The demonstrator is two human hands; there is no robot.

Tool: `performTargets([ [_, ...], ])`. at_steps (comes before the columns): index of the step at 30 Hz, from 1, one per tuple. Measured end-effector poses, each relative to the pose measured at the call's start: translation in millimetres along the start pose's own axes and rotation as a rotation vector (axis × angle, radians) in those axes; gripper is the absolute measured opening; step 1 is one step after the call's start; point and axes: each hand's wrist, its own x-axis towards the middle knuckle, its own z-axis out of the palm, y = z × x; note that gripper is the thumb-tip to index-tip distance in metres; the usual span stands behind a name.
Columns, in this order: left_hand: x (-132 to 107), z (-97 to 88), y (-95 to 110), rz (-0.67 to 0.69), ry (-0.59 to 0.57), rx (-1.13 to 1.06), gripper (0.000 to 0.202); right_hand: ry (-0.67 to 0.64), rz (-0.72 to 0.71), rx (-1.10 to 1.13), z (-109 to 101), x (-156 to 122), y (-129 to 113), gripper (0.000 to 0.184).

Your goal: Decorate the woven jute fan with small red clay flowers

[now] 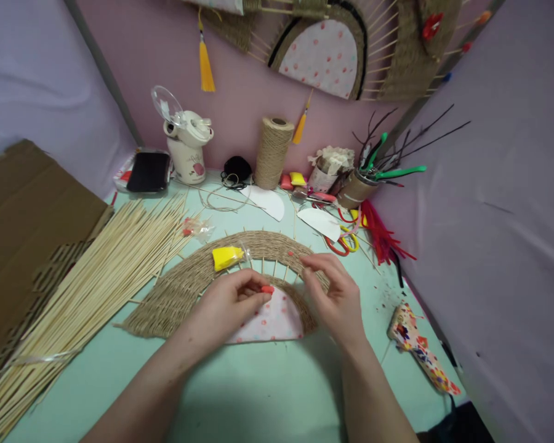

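My left hand is closed, pinching a small red lump of what looks like modelling clay between thumb and fingertips. To its right, my right hand hovers with curved fingers apart from the thumb, and nothing shows between them. Beneath both hands lies a half-round fan of woven twine on thin sticks, with a white, red-dotted half-circle at its centre. A tiny red bit rests on the outer woven band, near my right fingertips. An opened yellow clay packet sits on that band, just beyond my left hand.
Bamboo sticks and cardboard lie left. Behind stand a white jug, a twine spool and a can of pliers. Scissors lie back right; a patterned glue gun is at right.
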Motion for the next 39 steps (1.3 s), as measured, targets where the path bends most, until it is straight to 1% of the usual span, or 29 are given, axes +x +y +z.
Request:
performTargets([
  [2, 0, 1.0, 6, -0.044, -0.003, -0.131, 0.007, -0.202, -0.054, 0.111, -1, -2, -5, 0.019],
  [3, 0, 1.2, 8, -0.051, -0.005, -0.173, 0.009, -0.27, -0.087, 0.131, -1, -3, -8, 0.021],
  [5, -1, 1.4, 11, -0.067, -0.005, -0.206, 0.01, -0.33, -0.149, 0.117, 0, -5, -10, 0.025],
  [7, -1, 1.2, 12, -0.101, -0.005, -0.212, 0.01, -0.319, -0.18, 0.068, 2, -5, -11, 0.026],
  [10, 0, 0.6, 13, -0.141, -0.016, -0.2, 0.008, -0.281, -0.188, 0.016, 4, -5, -9, 0.023],
  [14, 0, -0.5, 13, -0.161, -0.093, -0.143, 0.008, -0.325, -0.221, 0.041, 4, -5, -10, 0.019],
  [17, 0, -0.7, 9, -0.167, -0.133, -0.152, 0.013, -0.322, -0.209, 0.061, 3, -4, -12, 0.015],
  [19, -1, 0.1, 7, -0.151, -0.13, -0.199, 0.02, -0.319, -0.182, 0.058, 4, -5, -14, 0.012],
  [21, -2, 1.4, 5, -0.121, -0.115, -0.22, 0.021, -0.314, -0.164, 0.057, 5, -5, -16, 0.011],
  [24, -3, 4.3, 6, -0.084, -0.099, -0.199, 0.014, -0.294, -0.159, 0.06, 8, -6, -17, 0.012],
  [27, -4, 7.4, 8, -0.079, -0.087, -0.167, 0.009, -0.246, -0.142, 0.05, 13, -8, -19, 0.013],
  [30, -5, 9.4, 7, -0.089, -0.089, -0.124, 0.007, -0.22, -0.09, 0.034, 16, -11, -21, 0.013],
  [32, -5, 9.2, 6, -0.083, -0.094, -0.078, 0.005, -0.216, -0.008, 0.051, 17, -12, -21, 0.012],
  [34, -4, 7.4, 4, -0.058, -0.065, 0.022, 0.003, -0.187, 0.137, 0.108, 14, -11, -19, 0.01],
  [36, -4, 4.8, 2, -0.024, -0.025, 0.173, 0.004, -0.124, 0.302, 0.211, 10, -9, -15, 0.008],
  [37, -4, 3.6, 1, -0.005, -0.025, 0.25, 0.005, -0.091, 0.374, 0.277, 8, -8, -12, 0.006],
  [39, -5, 2.1, -1, 0.034, -0.09, 0.397, 0.006, -0.062, 0.477, 0.415, 5, -5, -8, 0.009],
])
